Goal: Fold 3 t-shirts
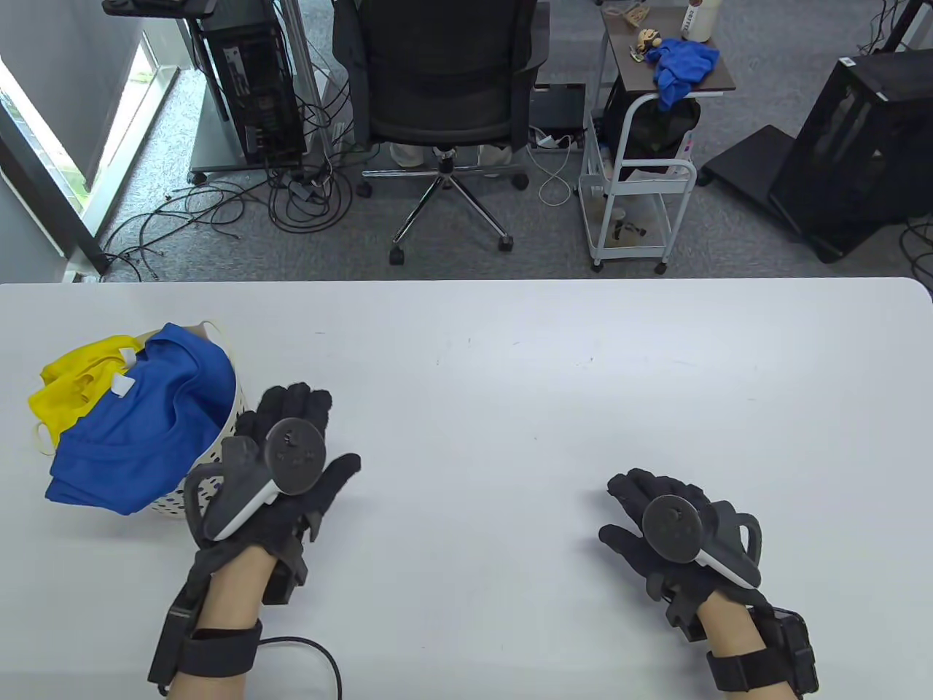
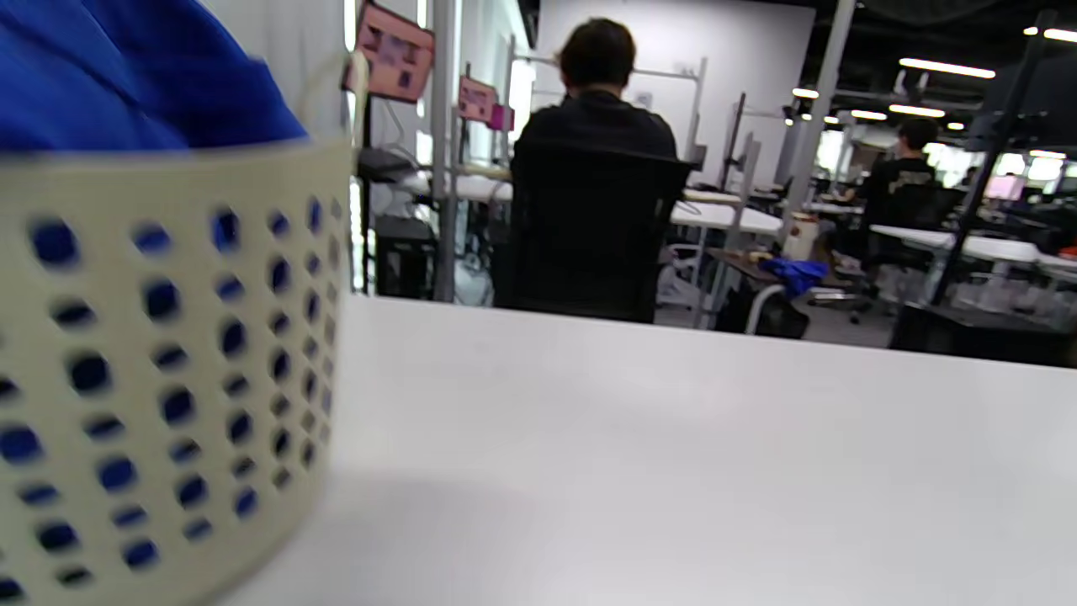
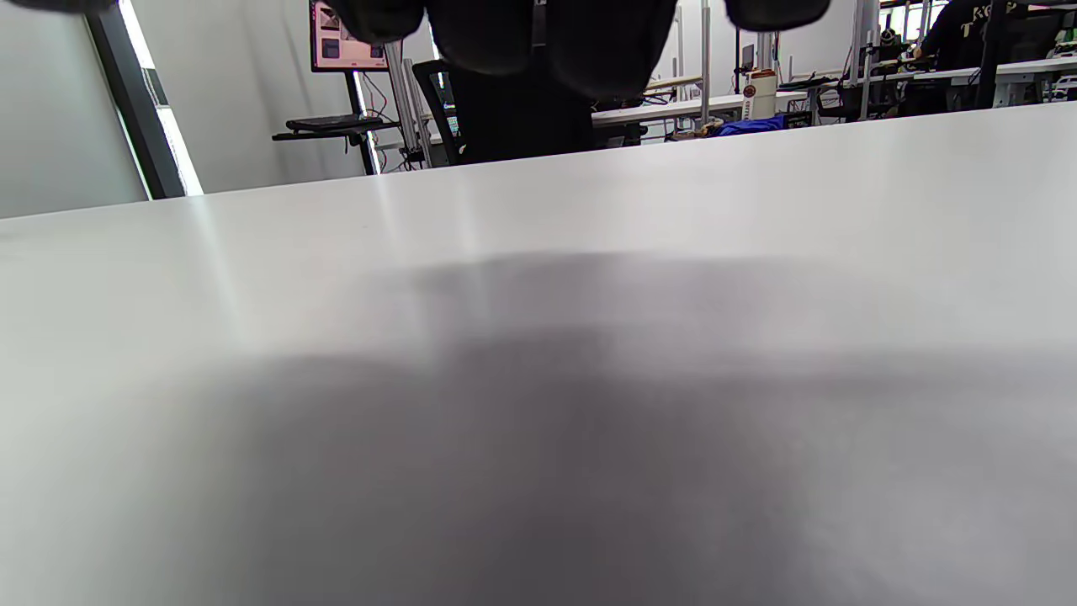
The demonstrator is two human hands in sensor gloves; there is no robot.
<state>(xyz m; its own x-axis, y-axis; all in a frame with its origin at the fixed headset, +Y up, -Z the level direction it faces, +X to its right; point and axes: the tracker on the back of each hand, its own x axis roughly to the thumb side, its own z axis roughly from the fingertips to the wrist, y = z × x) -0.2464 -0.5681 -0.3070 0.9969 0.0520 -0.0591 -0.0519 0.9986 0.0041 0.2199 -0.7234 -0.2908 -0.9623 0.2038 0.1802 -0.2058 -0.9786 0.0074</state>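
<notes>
A cream perforated basket [image 1: 219, 445] stands at the table's left, stuffed with a blue t-shirt [image 1: 138, 430] on top and a yellow t-shirt [image 1: 76, 390] behind it. In the left wrist view the basket wall [image 2: 168, 370] fills the left side, with blue cloth [image 2: 126, 76] above its rim. My left hand [image 1: 295, 423] lies just right of the basket, fingers relaxed, holding nothing. My right hand [image 1: 641, 503] rests low over the bare white table [image 1: 510, 379] at the right, fingers loosely bent and empty; only its fingertips [image 3: 547, 34] show in the right wrist view.
Beyond the table's far edge stand an office chair [image 1: 444, 80], a white cart [image 1: 634, 182] with a blue cloth [image 1: 681, 65] on top, a computer tower [image 1: 251, 80] and loose floor cables. A person sits with their back turned in the left wrist view.
</notes>
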